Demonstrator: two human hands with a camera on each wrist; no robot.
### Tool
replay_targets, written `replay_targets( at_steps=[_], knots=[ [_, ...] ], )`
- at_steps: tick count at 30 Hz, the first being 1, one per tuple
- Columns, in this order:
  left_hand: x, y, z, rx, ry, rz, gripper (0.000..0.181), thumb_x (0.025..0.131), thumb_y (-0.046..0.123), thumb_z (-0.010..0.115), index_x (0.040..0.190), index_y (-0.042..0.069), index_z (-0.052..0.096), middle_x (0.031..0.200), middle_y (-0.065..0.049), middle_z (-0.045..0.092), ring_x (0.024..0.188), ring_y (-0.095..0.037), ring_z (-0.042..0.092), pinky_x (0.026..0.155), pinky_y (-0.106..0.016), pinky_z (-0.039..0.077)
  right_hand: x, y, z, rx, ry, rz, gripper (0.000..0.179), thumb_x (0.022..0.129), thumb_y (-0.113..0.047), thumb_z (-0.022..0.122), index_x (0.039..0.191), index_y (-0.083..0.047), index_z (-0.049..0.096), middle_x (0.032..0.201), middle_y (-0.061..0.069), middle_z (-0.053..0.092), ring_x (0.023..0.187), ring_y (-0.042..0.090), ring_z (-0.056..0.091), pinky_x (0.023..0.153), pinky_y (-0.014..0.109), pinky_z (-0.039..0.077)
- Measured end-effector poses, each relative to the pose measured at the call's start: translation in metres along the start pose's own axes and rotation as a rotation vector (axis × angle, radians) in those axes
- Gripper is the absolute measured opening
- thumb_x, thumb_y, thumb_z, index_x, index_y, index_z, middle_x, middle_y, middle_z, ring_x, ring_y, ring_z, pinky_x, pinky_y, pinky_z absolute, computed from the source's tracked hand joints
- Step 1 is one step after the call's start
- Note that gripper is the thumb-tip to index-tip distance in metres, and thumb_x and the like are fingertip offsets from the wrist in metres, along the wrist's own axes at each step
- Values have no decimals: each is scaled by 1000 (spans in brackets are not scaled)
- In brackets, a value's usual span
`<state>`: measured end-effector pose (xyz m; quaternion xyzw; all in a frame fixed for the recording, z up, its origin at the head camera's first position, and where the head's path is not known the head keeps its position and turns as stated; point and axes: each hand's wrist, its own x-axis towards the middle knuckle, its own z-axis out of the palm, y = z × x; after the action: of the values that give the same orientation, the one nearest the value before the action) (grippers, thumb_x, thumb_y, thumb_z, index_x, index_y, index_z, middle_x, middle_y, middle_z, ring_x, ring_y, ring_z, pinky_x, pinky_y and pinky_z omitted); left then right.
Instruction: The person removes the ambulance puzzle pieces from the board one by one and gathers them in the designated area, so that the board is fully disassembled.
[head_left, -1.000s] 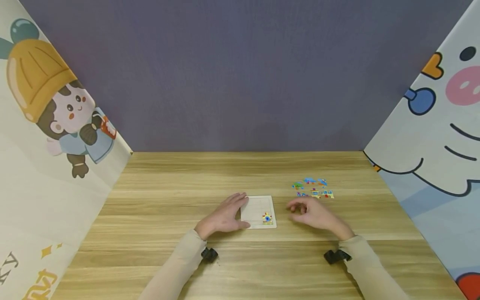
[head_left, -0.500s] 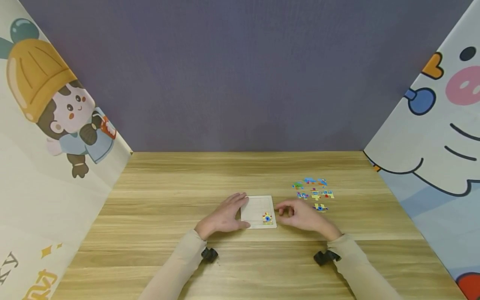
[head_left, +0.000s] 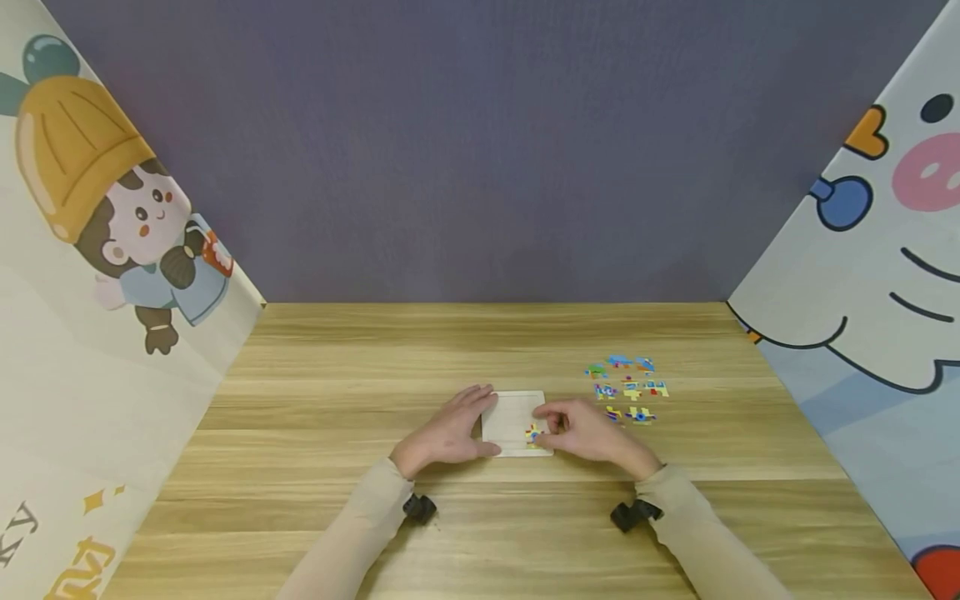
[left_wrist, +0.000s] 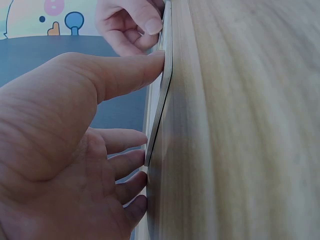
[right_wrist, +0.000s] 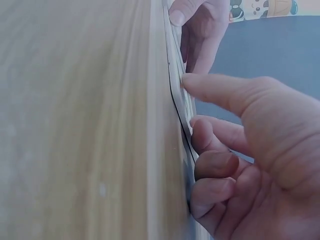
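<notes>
A pale square puzzle tray (head_left: 510, 417) lies flat on the table, with one colourful puzzle piece (head_left: 533, 434) in its lower right corner. My left hand (head_left: 450, 429) rests at the tray's left side, thumb at the near edge and fingertips at the far left. In the left wrist view its fingers (left_wrist: 122, 140) are fairly straight against the rim. My right hand (head_left: 588, 429) is over the tray's right edge, thumb at the piece and index finger a little above it. The right wrist view shows the other fingers (right_wrist: 215, 165) curled; no piece is visible between them.
Several loose puzzle pieces (head_left: 632, 388) lie right of the tray, beyond the right hand. Black wrist cameras (head_left: 420, 508) sit at both cuffs. A dark panel (head_left: 495, 167) rises behind the wooden table (head_left: 337, 358), with cartoon-printed walls on both sides.
My right hand has moved left from beside the loose pieces to the tray's lower right corner, uncovering pieces behind it. The left hand and tray have stayed put.
</notes>
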<state>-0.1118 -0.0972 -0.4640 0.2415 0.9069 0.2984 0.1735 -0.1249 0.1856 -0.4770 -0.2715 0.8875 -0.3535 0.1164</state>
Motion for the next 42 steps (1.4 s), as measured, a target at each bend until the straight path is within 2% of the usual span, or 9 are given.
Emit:
replay_targets(
  at_steps=[5,12,19,26,42],
  knots=[
    [0,0,0,1,1,1,85,97,36,77,165,5,36,178,-11,25,166,-36,17,136,-56,19,1,-2,1,46,-27,29,34,92,-29,84,119,-8,78,79,-10,64,66,3,54,63,21,50],
    [0,-1,-1,3,6,-4,85,97,35,76,166,5,36,178,-11,25,167,-35,17,136,-55,19,2,-4,0,24,-41,35,34,88,-31,88,116,-13,78,79,-10,65,65,4,56,61,21,50],
    [0,-2,1,-1,3,-10,86,97,36,76,166,4,35,178,-12,24,167,-35,16,136,-55,17,1,-4,1,-4,-10,21,33,85,-33,91,112,-20,77,91,-7,67,68,4,53,60,21,48],
    [1,-2,1,0,7,-3,86,96,36,77,165,4,36,178,-12,25,167,-35,16,136,-55,18,0,-5,-1,18,-35,-5,35,87,-29,89,117,-18,76,100,-7,71,64,2,54,59,20,49],
    [-1,2,-1,-2,-1,-6,85,97,34,77,166,5,36,178,-12,25,167,-35,16,136,-55,17,-9,7,-13,46,-30,0,31,86,-29,89,114,-20,79,99,-7,73,62,1,53,56,20,47]
  ],
)
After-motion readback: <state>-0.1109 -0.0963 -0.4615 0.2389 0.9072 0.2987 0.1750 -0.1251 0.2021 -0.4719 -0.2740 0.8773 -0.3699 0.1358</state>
